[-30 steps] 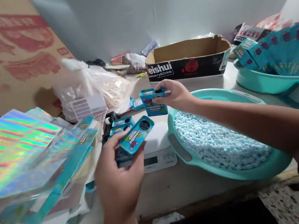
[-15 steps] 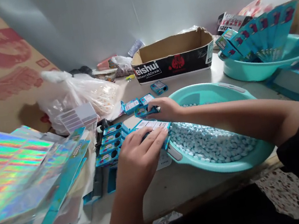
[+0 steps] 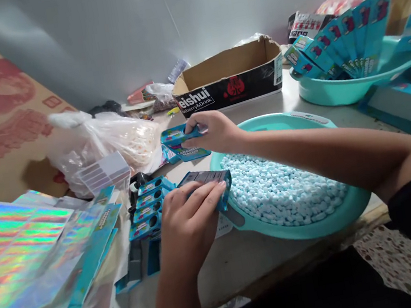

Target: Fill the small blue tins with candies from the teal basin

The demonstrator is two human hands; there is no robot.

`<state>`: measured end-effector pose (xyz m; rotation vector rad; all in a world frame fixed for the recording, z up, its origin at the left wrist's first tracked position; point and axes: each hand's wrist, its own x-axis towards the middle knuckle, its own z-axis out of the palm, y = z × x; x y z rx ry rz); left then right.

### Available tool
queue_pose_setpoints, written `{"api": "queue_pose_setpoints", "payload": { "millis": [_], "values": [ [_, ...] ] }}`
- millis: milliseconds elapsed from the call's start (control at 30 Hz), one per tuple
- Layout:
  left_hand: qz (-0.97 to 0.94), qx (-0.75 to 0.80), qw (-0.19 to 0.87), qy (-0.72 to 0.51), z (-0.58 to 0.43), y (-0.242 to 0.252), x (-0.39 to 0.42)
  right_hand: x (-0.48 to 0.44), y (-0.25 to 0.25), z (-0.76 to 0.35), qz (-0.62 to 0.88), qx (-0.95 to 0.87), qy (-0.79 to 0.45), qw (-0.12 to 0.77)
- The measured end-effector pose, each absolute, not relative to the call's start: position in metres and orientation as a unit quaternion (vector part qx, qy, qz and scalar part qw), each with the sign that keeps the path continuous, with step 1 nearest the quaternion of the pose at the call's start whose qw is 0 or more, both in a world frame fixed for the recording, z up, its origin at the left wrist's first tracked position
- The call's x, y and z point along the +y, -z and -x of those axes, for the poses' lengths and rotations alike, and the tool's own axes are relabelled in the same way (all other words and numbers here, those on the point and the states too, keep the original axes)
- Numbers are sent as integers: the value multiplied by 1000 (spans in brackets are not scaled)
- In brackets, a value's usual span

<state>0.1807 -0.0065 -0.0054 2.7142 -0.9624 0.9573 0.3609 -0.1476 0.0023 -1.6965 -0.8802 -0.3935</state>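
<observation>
My left hand (image 3: 188, 219) lies with its fingers stretched over a small blue candy box (image 3: 209, 180), pressing it down at the end of a row of several like boxes (image 3: 148, 210) on the table. My right hand (image 3: 215, 131) is closed on another small blue box (image 3: 179, 135), held just above the table behind the row. Under my right forearm stands a teal basin (image 3: 318, 224) filled with pale blue candy tablets (image 3: 277, 189).
Holographic sheets (image 3: 13, 247) and flat blue cartons are stacked at the left. A clear plastic bag (image 3: 109, 138) lies behind them. A black-and-brown cardboard tray (image 3: 228, 80) stands at the back. A second teal basin (image 3: 339, 91) with upright blue packets sits at the right.
My left hand has set its box down flat by the row and now rests on it. My right hand dipped to the table and has risen again with a small box.
</observation>
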Motion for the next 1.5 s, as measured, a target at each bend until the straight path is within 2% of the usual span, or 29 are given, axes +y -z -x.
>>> {"api": "queue_pose_setpoints", "payload": {
  "millis": [167,233,367,500,600,700,800,900,1033,1267,1500],
  "values": [
    [-901,-322,18,-291,-191,-1,-10,-170,-39,-347,727,-407,237,499],
    [-905,-305,36,-294,-193,-1,-7,-182,-48,-347,738,-410,259,468],
    [-900,-189,164,-358,-195,9,5,-203,-59,-358,745,-391,306,445],
    [-885,-20,330,-328,-204,26,20,-219,-56,-382,740,-360,319,471],
    [-826,-3,459,-327,-212,37,29,-223,-47,-402,751,-325,296,492],
    [-805,-15,507,-306,-211,46,33,-224,-37,-416,777,-290,290,477],
    [-840,-29,491,-228,-206,50,35,-224,-30,-420,799,-260,294,456],
    [-895,-39,392,-212,-203,51,34,-223,-27,-420,809,-246,290,449],
    [-919,-47,291,-262,-202,47,32,-223,-26,-416,811,-270,284,435],
    [-896,-82,236,-368,-201,47,28,-224,-19,-412,832,-322,263,368],
    [-853,-65,225,-466,-199,46,31,-227,-17,-421,876,-261,266,307]
  ]
}}
